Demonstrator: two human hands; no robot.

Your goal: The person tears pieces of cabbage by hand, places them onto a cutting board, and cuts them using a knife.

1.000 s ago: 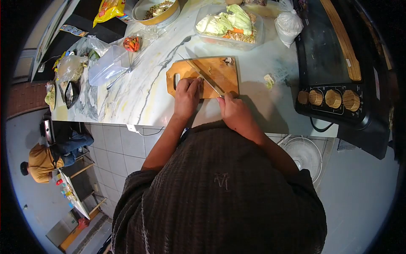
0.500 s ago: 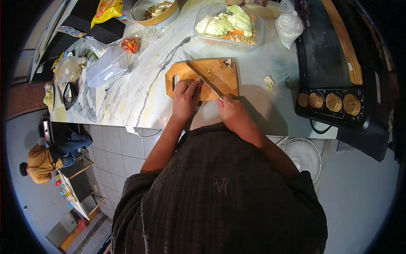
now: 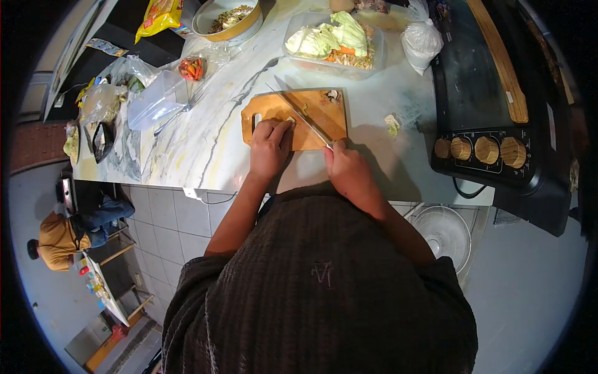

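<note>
The left hand (image 3: 270, 146) is bent over, fingers curled together, the fingertips at a small pale piece of food (image 3: 291, 119) near the middle of the orange-brown wooden cutting board (image 3: 330, 115); probably they pin it, tucked back to keep clear of the edge. The right hand (image 3: 349, 171) is closed round the handle of a long, straight-bladed metal knife (image 3: 304, 118), whose blade slants across the board towards the far left; whether the edge touches wood or food, I cannot tell. The board lies square before the body, likely so both forearms can work comfortably.

A dark-and-pale scrap (image 3: 334, 95) sits at the board's far right corner, perhaps pushed out of the working area. Beyond, a clear rectangular plastic container (image 3: 299, 61) keeps pale green cabbage leaves (image 3: 309, 42) and orange shreds together, within reach. To the right stands a black appliance with faceted wooden knobs (image 3: 487, 150).

For writing, the shiny yellow plastic packet (image 3: 157, 20) at far left bears red-and-white print too small to read; the knob panel's markings are equally illegible. The dark ribbed shirt (image 3: 322, 299) has an embroidered, M-like emblem.
</note>
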